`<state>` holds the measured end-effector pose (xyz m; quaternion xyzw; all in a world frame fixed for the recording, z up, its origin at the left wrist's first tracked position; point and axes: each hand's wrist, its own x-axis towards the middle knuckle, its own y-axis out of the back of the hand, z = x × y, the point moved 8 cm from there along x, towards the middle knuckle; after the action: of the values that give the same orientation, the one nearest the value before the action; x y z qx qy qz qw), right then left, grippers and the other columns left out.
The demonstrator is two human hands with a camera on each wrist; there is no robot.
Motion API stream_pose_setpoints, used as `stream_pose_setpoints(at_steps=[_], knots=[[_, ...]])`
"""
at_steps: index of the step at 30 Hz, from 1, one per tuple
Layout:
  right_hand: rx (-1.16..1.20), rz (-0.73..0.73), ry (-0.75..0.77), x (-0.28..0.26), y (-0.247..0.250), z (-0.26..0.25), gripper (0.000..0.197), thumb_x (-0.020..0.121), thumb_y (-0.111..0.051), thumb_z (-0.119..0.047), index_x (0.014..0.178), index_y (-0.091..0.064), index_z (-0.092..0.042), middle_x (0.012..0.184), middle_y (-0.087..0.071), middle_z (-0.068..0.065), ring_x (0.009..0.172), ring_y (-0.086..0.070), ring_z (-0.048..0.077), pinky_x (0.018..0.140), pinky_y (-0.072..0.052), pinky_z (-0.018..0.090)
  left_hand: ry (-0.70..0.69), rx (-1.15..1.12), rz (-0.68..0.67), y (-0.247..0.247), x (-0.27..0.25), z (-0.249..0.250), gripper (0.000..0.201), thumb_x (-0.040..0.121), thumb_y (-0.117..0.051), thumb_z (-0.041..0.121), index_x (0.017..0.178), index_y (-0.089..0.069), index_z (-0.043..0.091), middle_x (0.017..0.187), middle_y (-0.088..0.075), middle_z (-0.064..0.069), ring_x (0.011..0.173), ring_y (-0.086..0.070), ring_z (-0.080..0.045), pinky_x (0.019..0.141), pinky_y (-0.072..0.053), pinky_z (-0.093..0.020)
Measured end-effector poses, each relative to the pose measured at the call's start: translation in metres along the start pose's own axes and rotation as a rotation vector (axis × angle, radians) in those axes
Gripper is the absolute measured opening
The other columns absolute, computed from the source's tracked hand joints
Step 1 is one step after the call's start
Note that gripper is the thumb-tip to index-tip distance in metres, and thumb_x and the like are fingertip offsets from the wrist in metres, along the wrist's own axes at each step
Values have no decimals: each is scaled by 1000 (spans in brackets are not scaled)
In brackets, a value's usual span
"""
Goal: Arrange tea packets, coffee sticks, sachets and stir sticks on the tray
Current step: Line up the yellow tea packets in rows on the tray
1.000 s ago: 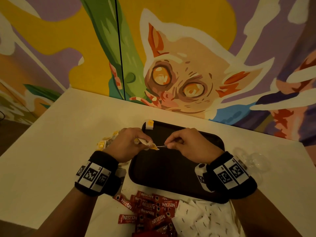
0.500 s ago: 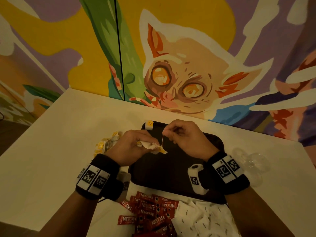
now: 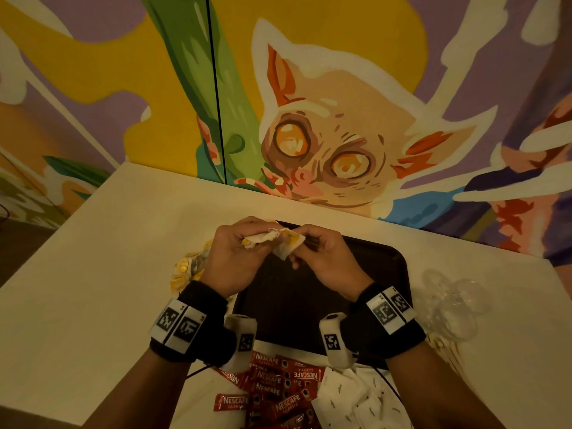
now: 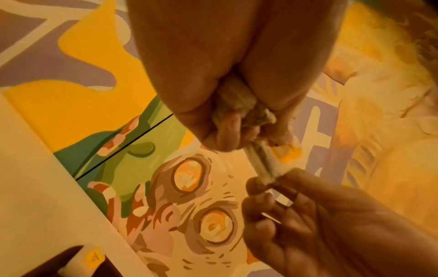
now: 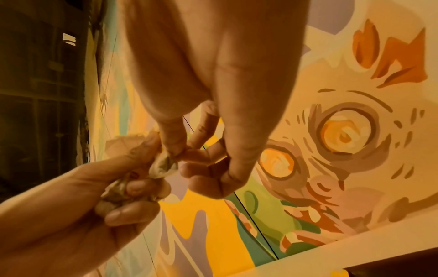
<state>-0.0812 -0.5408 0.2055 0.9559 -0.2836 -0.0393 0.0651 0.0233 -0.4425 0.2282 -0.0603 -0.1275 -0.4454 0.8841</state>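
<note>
Both hands are raised over the far edge of the dark tray (image 3: pixel 387 274), and between them is one tea bag (image 3: pixel 272 239). The left hand (image 3: pixel 238 255) has its fingers curled around the crumpled white bag. The right hand (image 3: pixel 322 258) pinches the other end of it, near the yellow tag (image 3: pixel 294 239), with thumb and forefinger. The bag does not touch the tray. More tea packets (image 3: pixel 185 267) lie in a small heap on the table (image 3: pixel 108 274), just left of the tray. In front of the tray lie red coffee sticks (image 3: pixel 272 385) and, to their right, white sachets (image 3: pixel 356 400). To the right of the tray lie clear plastic things (image 3: pixel 455 305); I cannot tell what they are.
</note>
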Motion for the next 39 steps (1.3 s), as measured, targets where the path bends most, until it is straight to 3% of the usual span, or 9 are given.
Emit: stream_pose_setpoints(at_steps=[5, 8, 14, 17, 21, 25, 27, 31, 39], knots=[[55, -12, -31, -4, -4, -1, 20, 98, -53, -4, 89, -66, -17, 81, -66, 4, 70, -63, 11, 67, -54, 25, 49, -24, 151, 7, 1, -10, 16, 84, -68, 0, 99, -73, 3, 87, -68, -4, 61, -57, 5, 56, -42, -6], [90, -15, -38, -4, -7, 3, 20, 97, -55, -6, 85, -65, -18, 80, -65, 2, 73, -63, 13, 69, -55, 30, 79, 0, 191, 9, 1, -16, 13, 84, -70, 7, 96, -74, 8, 83, -68, 1, 59, -57, 5, 56, -42, -8], [-28, 55, 24, 7, -5, 17, 11, 96, -60, -15, 88, -65, -20, 75, -63, 0, 63, -59, 5, 60, -50, 21, 291, -2, 220, 12, -5, -47, 8, 88, -70, 19, 87, -75, 13, 60, -61, 9, 48, -48, -7, 44, -38, -20], [-90, 91, -63, 19, 1, 40, 7, 96, -61, -20, 91, -66, -19, 78, -63, 2, 62, -57, 4, 61, -50, 21, 440, -69, 244, 14, -11, -67, 21, 94, -63, 27, 88, -69, 8, 61, -53, -4, 51, -45, -14, 43, -35, -25], [-213, 176, -226, 45, 17, 83, 9, 95, -61, -29, 96, -66, -22, 86, -65, -4, 72, -60, 5, 73, -53, 27, 630, -212, 320, 21, -21, -95, 32, 97, -55, 31, 105, -61, 1, 73, -57, -1, 56, -50, -13, 46, -38, -26], [-352, 271, -355, 80, 35, 126, 13, 94, -63, -32, 98, -68, -20, 95, -69, -1, 90, -66, 15, 86, -56, 36, 713, -331, 338, 29, -26, -116, 32, 101, -47, 30, 112, -55, 2, 79, -59, -7, 59, -51, -17, 45, -37, -26], [-407, 304, -419, 97, 42, 143, 19, 94, -63, -31, 104, -70, -15, 102, -71, 4, 99, -67, 20, 90, -53, 33, 734, -351, 324, 31, -26, -122, 30, 101, -47, 30, 110, -56, 3, 79, -59, -8, 59, -51, -18, 45, -37, -26], [-526, 286, -507, 123, 45, 163, 28, 96, -60, -26, 110, -70, -5, 114, -69, 11, 109, -62, 24, 92, -45, 28, 776, -393, 307, 30, -21, -132, 24, 100, -48, 28, 106, -57, 6, 80, -59, -9, 59, -50, -19, 46, -35, -26], [-497, 322, -705, 147, 43, 201, 24, 97, -59, -24, 104, -72, -6, 110, -69, 12, 107, -62, 27, 81, -45, 26, 817, -415, 323, 29, -10, -148, 21, 100, -49, 24, 108, -57, 5, 78, -59, -9, 58, -50, -20, 43, -35, -27]])
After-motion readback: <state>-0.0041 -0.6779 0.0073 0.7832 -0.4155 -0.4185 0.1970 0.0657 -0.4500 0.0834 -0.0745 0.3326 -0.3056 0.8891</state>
